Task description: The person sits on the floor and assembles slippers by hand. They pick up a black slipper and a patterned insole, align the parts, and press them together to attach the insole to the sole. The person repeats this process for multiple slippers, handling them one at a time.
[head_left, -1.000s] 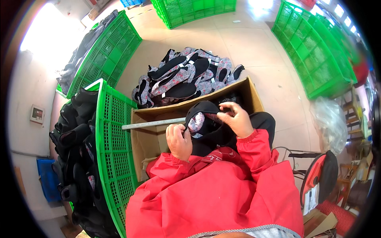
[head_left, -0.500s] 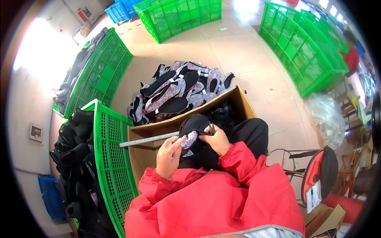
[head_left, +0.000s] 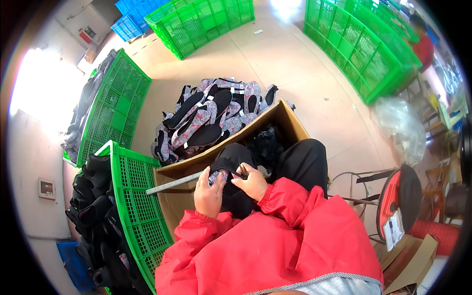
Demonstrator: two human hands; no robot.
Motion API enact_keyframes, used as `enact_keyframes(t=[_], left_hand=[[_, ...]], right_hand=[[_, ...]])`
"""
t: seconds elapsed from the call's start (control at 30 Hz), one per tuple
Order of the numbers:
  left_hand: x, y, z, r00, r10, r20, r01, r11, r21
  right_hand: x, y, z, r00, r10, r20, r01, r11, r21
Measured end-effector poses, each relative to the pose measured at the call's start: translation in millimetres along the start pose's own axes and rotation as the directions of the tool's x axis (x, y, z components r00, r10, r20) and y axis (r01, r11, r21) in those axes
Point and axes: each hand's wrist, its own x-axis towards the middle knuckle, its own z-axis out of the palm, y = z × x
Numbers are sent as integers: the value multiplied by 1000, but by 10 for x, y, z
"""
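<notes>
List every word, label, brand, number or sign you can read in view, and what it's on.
None can be read.
White tags on the piled floral-and-black slipper-like pieces: too small.
White paper on the red-and-black chair: too small and blurred.
Framed wall box: too small.
Red wall box: too small.
Floral lining of the held black piece: no text visible.

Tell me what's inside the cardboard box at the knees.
The cardboard box holds a dark, crumpled heap toward its right end, too dim to identify. The legs and left hand cover much of the rest; whatever lies beneath cannot be seen.
</notes>
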Motion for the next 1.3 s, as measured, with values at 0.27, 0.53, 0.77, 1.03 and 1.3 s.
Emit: enact_keyframes(t=[0.27, 0.53, 0.77, 1.03, 1.3], left_hand=[[180, -319, 351, 999, -30, 17, 28, 996, 82], [148, -786, 781, 851, -445, 279, 364, 883, 298], [154, -830, 625, 936, -46, 348, -48, 965, 258], [12, -587, -17, 986, -162, 34, 164, 932, -322], [26, -331, -197, 762, -347, 546, 250, -620, -744]], right_hand=[[10, -174, 76, 999, -43, 28, 48, 983, -178], [11, -133, 240, 996, -73, 52, 82, 974, -210], [-54, -155, 177, 998, -8, 62, 18, 988, -155], [-121, 181, -7, 998, 33, 51, -42, 978, 203], [-242, -43, -222, 906, 106, 409, -261, 902, 345]])
